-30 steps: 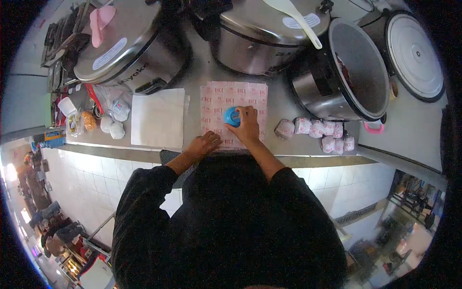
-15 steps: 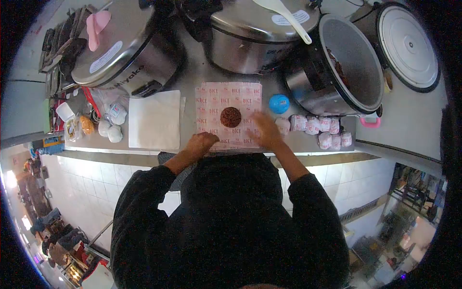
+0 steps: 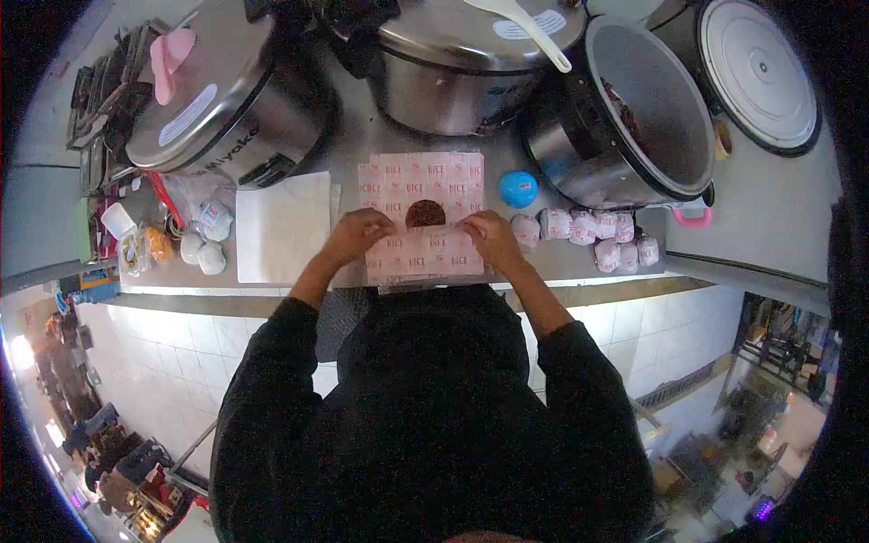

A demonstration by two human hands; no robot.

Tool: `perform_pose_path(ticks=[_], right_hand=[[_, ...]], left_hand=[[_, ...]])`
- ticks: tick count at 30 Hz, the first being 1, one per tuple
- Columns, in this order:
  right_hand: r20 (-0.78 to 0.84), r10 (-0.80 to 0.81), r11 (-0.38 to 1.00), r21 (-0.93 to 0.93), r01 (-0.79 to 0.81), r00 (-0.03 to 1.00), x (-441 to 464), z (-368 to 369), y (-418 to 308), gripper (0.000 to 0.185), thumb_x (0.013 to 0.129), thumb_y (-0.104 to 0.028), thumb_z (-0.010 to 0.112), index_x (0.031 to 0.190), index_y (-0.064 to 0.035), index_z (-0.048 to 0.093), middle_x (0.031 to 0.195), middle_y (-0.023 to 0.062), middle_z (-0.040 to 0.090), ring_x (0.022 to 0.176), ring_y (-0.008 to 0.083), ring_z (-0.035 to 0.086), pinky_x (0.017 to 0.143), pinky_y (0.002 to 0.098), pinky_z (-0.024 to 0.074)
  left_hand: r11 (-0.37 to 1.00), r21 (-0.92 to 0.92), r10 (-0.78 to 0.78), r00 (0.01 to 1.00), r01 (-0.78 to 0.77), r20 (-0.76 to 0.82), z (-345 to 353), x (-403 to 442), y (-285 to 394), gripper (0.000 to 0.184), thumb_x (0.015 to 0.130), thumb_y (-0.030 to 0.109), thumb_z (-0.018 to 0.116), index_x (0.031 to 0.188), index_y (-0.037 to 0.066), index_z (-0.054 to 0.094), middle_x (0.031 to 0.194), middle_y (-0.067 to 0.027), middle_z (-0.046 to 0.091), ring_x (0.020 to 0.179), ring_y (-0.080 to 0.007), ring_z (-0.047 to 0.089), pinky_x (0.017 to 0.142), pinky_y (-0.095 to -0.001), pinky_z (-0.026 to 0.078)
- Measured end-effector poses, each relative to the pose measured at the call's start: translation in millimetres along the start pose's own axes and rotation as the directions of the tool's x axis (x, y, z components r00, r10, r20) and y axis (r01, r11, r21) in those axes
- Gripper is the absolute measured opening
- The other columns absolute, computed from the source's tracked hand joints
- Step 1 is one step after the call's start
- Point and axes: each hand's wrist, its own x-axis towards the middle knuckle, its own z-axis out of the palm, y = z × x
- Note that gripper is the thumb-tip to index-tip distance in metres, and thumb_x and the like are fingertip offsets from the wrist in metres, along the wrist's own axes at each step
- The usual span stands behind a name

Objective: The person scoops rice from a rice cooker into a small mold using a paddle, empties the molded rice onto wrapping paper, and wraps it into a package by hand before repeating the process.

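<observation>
Printed pink-and-white paper (image 3: 424,257) lies in front of me, and a round dark brown food portion (image 3: 425,214) rests on it. The paper's near edge is lifted and folded over the lower part of the portion. My left hand (image 3: 364,230) pinches that edge at its left corner. At the right corner my right hand (image 3: 486,232) pinches the same edge. A blue round mould (image 3: 519,189) stands on the counter beyond my right hand. Several wrapped portions (image 3: 582,227) sit right of it.
Large steel cookers (image 3: 453,86) line the back; an open one (image 3: 579,145) stands right. White paper sheets (image 3: 283,226) and small bags (image 3: 211,258) lie left. A white paddle (image 3: 534,34) rests on a lid. The counter's front edge (image 3: 208,291) is near my body.
The blue mould was lifted off the food and set down to the right. My right hand came back to the paper, and both hands now hold its near edge, folded upward over the portion.
</observation>
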Motion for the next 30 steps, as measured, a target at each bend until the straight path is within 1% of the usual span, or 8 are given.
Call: perform_pose_path(ticks=[2,8,14,20,24,26,28,30], right_hand=[[0.045,0.031,0.999,0.008,-0.032,0.999,10,1,8,0.015,0.091,-0.016,0.070,0.097,-0.0032,0.075,0.098,0.0157,0.072,0.091,0.0328,0.066,0.081,0.0411,0.0523],[0.102,0.131,0.991,-0.026,-0.129,0.986,25,7,15,0.014,0.086,-0.016,0.077,0.091,-0.0032,0.074,0.092,0.0166,0.071,0.084,0.0327,0.068,0.077,0.0412,0.0534],[0.166,0.161,0.984,0.044,-0.171,0.973,22,10,9,0.023,0.080,-0.019,0.083,0.086,-0.0017,0.070,0.085,0.0151,0.069,0.083,0.0307,0.068,0.077,0.0408,0.0537],[0.182,0.100,0.992,0.064,-0.113,0.978,15,7,15,0.028,0.079,-0.024,0.083,0.087,-0.0022,0.069,0.088,0.0156,0.069,0.087,0.0321,0.068,0.079,0.0422,0.0534],[0.133,0.014,0.980,0.194,-0.040,0.991,8,-11,-9,0.027,0.085,-0.029,0.078,0.095,-0.0043,0.072,0.092,0.0172,0.069,0.092,0.0343,0.068,0.085,0.0419,0.0541],[0.143,0.015,0.980,0.193,-0.043,0.990,10,-2,12,0.027,0.086,-0.027,0.078,0.097,-0.0030,0.072,0.094,0.0169,0.070,0.091,0.0314,0.069,0.084,0.0409,0.0539],[0.155,0.018,0.981,0.189,-0.047,0.988,13,9,28,0.027,0.088,-0.026,0.078,0.099,-0.0018,0.072,0.095,0.0167,0.072,0.090,0.0286,0.070,0.083,0.0399,0.0537],[0.131,0.206,0.960,0.165,-0.226,0.970,17,17,32,0.023,0.092,-0.023,0.073,0.097,-0.0009,0.071,0.098,0.0172,0.072,0.090,0.0314,0.070,0.082,0.0397,0.0537]], left_hand=[[0.914,-0.249,-0.313,0.947,0.322,0.077,-7,4,-5,0.015,0.089,0.020,0.077,0.096,0.006,0.075,0.093,-0.0087,0.075,0.086,-0.0221,0.072,0.081,-0.0362,0.056],[0.893,-0.158,-0.404,0.906,0.421,0.126,-15,18,-5,0.019,0.084,0.019,0.082,0.097,0.006,0.075,0.092,-0.0072,0.075,0.085,-0.0176,0.071,0.082,-0.0318,0.056],[0.921,-0.195,-0.282,0.923,0.337,0.263,-11,17,2,0.028,0.083,0.027,0.083,0.100,0.007,0.075,0.098,-0.0066,0.075,0.088,-0.0196,0.070,0.084,-0.0337,0.055],[0.986,-0.021,-0.158,0.963,0.166,0.217,4,12,-5,0.031,0.089,0.035,0.075,0.103,0.007,0.074,0.093,-0.0121,0.074,0.089,-0.0250,0.070,0.089,-0.0403,0.054],[0.981,-0.014,-0.189,0.964,0.195,0.185,3,10,0,0.028,0.090,0.033,0.074,0.102,0.007,0.073,0.092,-0.0131,0.074,0.090,-0.0241,0.071,0.087,-0.0389,0.055],[0.945,-0.107,-0.299,0.949,0.309,0.096,5,11,3,0.028,0.090,0.031,0.076,0.101,0.006,0.073,0.089,-0.0132,0.073,0.085,-0.0216,0.070,0.081,-0.0358,0.055],[0.939,-0.219,-0.271,0.962,0.265,-0.001,17,14,-11,0.026,0.090,0.030,0.077,0.100,0.007,0.072,0.087,-0.0131,0.072,0.081,-0.0197,0.069,0.077,-0.0347,0.055],[0.921,-0.328,-0.256,0.961,0.209,-0.106,34,18,-34,0.024,0.090,0.029,0.077,0.100,0.008,0.072,0.085,-0.0130,0.071,0.077,-0.0178,0.068,0.074,-0.0336,0.055]])
